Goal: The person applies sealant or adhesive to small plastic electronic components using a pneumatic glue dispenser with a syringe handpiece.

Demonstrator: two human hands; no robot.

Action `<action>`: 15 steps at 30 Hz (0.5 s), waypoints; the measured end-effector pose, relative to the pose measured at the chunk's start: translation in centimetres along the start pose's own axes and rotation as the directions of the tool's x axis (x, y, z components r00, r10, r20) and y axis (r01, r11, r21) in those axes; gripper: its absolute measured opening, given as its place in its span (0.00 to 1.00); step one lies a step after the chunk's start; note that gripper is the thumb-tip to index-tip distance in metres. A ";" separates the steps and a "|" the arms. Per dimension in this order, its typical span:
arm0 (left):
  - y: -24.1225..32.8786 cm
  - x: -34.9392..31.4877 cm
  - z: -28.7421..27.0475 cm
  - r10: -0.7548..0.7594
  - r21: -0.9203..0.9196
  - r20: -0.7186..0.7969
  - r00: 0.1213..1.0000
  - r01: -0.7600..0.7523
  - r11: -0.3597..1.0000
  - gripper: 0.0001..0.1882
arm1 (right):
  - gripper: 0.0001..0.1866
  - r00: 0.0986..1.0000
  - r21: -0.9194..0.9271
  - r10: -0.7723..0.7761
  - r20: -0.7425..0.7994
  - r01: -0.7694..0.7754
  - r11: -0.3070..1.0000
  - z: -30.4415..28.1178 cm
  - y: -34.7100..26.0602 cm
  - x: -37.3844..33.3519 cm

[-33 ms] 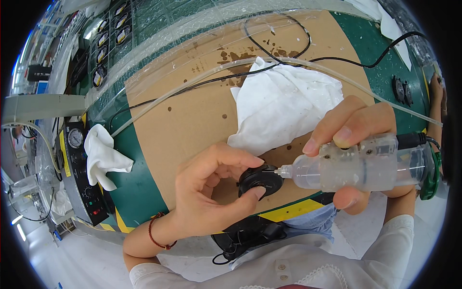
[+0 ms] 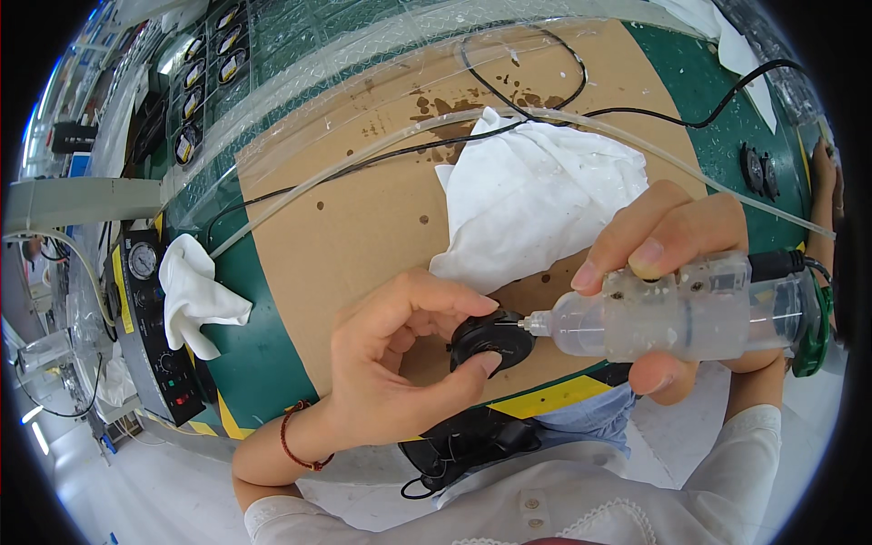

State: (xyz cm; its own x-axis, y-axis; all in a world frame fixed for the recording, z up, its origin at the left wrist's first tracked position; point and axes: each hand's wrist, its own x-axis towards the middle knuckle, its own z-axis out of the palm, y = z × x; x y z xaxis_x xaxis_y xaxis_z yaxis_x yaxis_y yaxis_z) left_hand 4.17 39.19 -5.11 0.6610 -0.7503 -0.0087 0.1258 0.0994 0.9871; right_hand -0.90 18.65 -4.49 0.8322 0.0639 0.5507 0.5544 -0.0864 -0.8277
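Observation:
Between its thumb and fingers, my left hand (image 2: 400, 350) grips a round black part (image 2: 490, 345) by its edge, tilted above the near side of the cardboard. My right hand (image 2: 677, 263) is wrapped around a clear dispensing syringe (image 2: 649, 309), held level and pointing left. The syringe's thin metal needle (image 2: 520, 324) meets the rim of the black part; whether it touches or enters it cannot be made out. A black cable and a green cap (image 2: 811, 331) are at the syringe's rear end. Behind both hands lies a crumpled white cloth (image 2: 540, 195).
Stained cardboard (image 2: 363, 209) covers the green bench, crossed by a black cable and a clear tube. A dispenser controller (image 2: 150, 318) with a gauge and a small white cloth (image 2: 202, 295) are at left. Two black parts (image 2: 758, 171) lie far right, near another person's arm (image 2: 823, 173).

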 end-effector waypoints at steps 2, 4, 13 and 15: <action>0.0 0.0 0.0 -0.004 0.000 -0.009 1.000 0.004 1.000 0.17 | 0.30 1.000 0.011 -0.029 -0.011 0.029 1.000 0.0 0.2 0.0; 0.0 0.0 0.1 -0.005 -0.006 -0.013 1.000 0.005 1.000 0.17 | 0.30 0.999 0.005 -0.053 -0.007 0.053 0.999 0.0 0.3 0.1; 0.0 0.0 0.0 0.002 -0.014 -0.007 1.000 -0.002 1.000 0.17 | 0.30 0.998 0.030 -0.042 -0.038 0.043 0.999 0.3 0.3 -0.1; -0.1 -0.1 0.0 -0.005 -0.017 -0.007 1.000 0.005 1.000 0.17 | 0.30 0.999 0.009 -0.033 -0.017 0.034 0.999 0.0 0.2 0.0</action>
State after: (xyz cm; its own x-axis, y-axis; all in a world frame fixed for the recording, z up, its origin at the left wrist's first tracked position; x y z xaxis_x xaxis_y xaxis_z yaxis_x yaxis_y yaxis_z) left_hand 4.10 39.25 -5.18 0.6659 -0.7459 -0.0149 0.1413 0.1066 0.9842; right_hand -0.84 18.61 -4.63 0.8132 0.0502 0.5798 0.5819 -0.0753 -0.8098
